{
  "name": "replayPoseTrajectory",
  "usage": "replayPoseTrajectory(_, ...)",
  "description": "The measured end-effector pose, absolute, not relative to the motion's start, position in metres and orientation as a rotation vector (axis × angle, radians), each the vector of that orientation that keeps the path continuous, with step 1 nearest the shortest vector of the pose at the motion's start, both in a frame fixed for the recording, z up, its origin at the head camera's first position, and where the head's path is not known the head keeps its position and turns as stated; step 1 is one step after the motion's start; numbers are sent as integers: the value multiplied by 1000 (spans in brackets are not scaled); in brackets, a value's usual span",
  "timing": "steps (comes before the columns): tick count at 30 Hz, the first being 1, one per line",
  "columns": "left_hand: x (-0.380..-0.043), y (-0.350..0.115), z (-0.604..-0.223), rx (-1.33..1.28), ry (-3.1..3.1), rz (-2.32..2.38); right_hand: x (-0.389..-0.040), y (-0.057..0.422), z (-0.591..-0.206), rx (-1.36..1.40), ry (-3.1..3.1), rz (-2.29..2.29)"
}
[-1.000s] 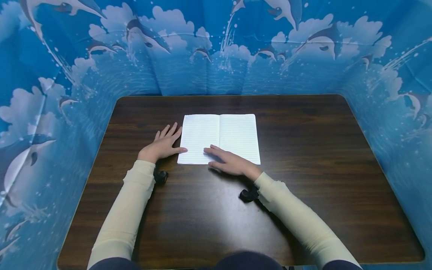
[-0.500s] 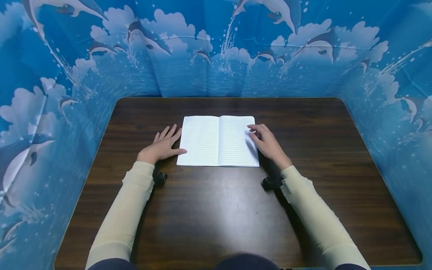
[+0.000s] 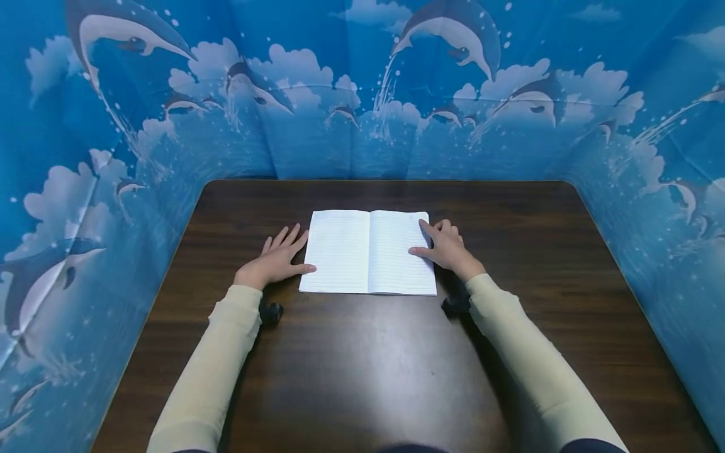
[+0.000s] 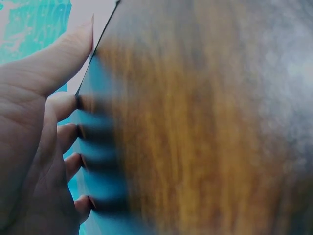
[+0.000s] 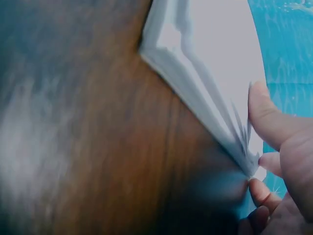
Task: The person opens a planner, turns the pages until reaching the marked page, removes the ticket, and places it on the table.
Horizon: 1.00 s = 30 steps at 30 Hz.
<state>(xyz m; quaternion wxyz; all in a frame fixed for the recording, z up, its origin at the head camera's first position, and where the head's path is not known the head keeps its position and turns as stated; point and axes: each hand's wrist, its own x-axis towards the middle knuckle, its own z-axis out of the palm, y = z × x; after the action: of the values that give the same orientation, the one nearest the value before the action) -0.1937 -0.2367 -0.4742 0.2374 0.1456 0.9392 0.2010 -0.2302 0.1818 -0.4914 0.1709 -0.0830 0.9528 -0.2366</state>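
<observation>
An open notebook (image 3: 340,251) with white ruled pages lies on the dark wooden table, its spine running away from me. My left hand (image 3: 274,259) rests spread at its left side, the thumb on the edge of the left page and the other fingers on the table. At the right edge, my right hand (image 3: 446,247) has its thumb and index finger on the right page, while the other fingers are curled beside it. From the right wrist, the page edges (image 5: 215,112) look slightly fanned, and my thumb (image 5: 264,110) and fingers pinch them at the side.
The brown table (image 3: 362,358) has rounded far corners. A blue curtain (image 3: 317,145) printed with dolphins and clouds surrounds its back and sides. Small black devices (image 3: 272,313) sit under both wrists.
My right hand has moved from over the lower middle of the notebook to its right edge, where thumb and fingers now grip the page. The left hand stays in place.
</observation>
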Motion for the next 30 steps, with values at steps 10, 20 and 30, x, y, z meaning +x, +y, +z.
replayPoseTrajectory(10, -192, -237, -477, 388, 2582, 518, -230, 174, -488, -166, 2692, -638)
replayPoseTrajectory(20, -194, -236, -476, 386, 2586, 508, -219, 166, -485, -230, 2782, -695)
replayPoseTrajectory(30, -195, -236, -477, 385, 2585, 492, -210, 162, -482, -181, 2858, -755)
